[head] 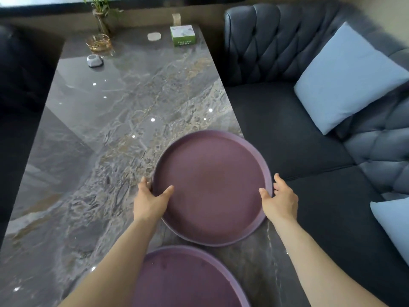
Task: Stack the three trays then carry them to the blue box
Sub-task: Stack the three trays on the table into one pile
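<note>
While hands (pixel 150 200) (pixel 280 201) grip far tray (pixel 212 187), near tray (pixel 186 282) just beside.

There are two round purple trays, one (pixel 212 187) between the two hands, the left hand (pixel 150 201) and the right hand (pixel 280 201), and one (pixel 186 282) nearer than the hands, plus two light blue pillows (pixel 347 78) off past the right hand.

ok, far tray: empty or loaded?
Empty. The far tray shows bare purple floor right across; only the left hand and right hand touch its rim.
</note>
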A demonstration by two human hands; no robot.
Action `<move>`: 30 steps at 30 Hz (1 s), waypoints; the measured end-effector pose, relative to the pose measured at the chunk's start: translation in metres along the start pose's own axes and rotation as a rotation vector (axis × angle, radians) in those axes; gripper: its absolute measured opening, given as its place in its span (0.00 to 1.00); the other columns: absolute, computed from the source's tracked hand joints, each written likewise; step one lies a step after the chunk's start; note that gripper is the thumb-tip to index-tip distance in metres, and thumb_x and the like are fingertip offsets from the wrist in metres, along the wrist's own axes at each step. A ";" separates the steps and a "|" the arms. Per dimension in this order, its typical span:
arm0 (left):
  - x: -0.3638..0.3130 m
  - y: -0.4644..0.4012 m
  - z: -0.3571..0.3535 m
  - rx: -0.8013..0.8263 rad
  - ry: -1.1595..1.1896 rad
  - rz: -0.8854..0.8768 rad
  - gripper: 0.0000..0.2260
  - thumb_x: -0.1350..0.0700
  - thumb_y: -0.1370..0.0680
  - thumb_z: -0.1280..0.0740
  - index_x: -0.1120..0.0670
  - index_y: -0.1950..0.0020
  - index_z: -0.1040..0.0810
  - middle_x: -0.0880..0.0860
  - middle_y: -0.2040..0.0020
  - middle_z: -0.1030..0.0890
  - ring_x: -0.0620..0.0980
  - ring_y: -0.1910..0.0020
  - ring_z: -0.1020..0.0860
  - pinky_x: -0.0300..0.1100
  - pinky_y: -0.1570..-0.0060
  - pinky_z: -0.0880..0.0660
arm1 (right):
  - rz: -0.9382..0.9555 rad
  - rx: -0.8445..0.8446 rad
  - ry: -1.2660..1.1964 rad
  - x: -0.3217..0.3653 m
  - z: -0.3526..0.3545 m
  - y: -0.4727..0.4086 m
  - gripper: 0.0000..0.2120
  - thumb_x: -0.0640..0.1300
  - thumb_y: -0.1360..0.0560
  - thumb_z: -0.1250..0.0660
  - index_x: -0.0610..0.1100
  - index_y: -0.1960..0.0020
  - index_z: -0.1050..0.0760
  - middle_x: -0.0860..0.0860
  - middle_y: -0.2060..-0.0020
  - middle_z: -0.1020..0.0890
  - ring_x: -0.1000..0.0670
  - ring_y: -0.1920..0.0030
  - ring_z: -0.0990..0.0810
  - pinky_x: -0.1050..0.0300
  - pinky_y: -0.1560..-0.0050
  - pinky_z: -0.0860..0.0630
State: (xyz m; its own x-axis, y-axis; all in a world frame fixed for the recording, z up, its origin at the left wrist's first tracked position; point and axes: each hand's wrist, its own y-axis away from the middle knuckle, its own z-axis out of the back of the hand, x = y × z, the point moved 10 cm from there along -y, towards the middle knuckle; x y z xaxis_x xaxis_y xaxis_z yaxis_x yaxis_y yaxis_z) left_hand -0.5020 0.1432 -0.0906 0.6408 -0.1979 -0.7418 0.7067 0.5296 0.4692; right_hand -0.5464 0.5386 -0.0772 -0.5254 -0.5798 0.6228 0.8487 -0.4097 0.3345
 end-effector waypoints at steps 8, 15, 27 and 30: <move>-0.009 0.009 -0.004 0.078 0.217 0.013 0.41 0.63 0.27 0.25 0.57 0.19 0.43 0.55 0.23 0.33 0.50 0.29 0.30 0.48 0.32 0.30 | -0.022 -0.115 0.053 -0.007 0.014 -0.006 0.23 0.34 0.25 0.31 0.42 0.30 0.25 0.43 0.41 0.18 0.40 0.39 0.21 0.44 0.34 0.26; -0.033 0.019 0.026 -0.015 0.250 -0.062 0.36 0.65 0.28 0.27 0.51 0.22 0.35 0.53 0.31 0.24 0.53 0.40 0.20 0.55 0.37 0.23 | -0.008 -0.180 -0.103 0.007 0.036 0.008 0.23 0.32 0.26 0.31 0.43 0.32 0.23 0.47 0.43 0.16 0.44 0.41 0.18 0.44 0.34 0.24; 0.079 0.104 0.129 -0.250 -0.149 0.010 0.27 0.43 0.30 0.26 0.48 0.33 0.23 0.54 0.40 0.18 0.56 0.40 0.20 0.52 0.41 0.26 | 0.003 -0.022 -0.101 -0.026 0.007 0.134 0.19 0.35 0.28 0.28 0.48 0.39 0.20 0.53 0.54 0.17 0.48 0.53 0.18 0.49 0.48 0.20; 0.124 0.123 0.146 -0.256 -0.192 0.056 0.19 0.43 0.28 0.27 0.48 0.40 0.20 0.53 0.48 0.16 0.59 0.45 0.20 0.52 0.46 0.26 | 0.016 -0.035 -0.064 -0.043 0.003 0.168 0.16 0.35 0.28 0.28 0.47 0.42 0.19 0.54 0.58 0.19 0.48 0.54 0.19 0.51 0.50 0.23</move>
State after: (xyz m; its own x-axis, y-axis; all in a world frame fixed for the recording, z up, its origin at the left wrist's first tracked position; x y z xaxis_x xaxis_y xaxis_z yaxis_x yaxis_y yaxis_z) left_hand -0.2918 0.0635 -0.0548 0.7390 -0.3017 -0.6024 0.5857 0.7295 0.3532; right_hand -0.3811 0.4968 -0.0459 -0.5056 -0.5407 0.6723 0.8538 -0.4256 0.2998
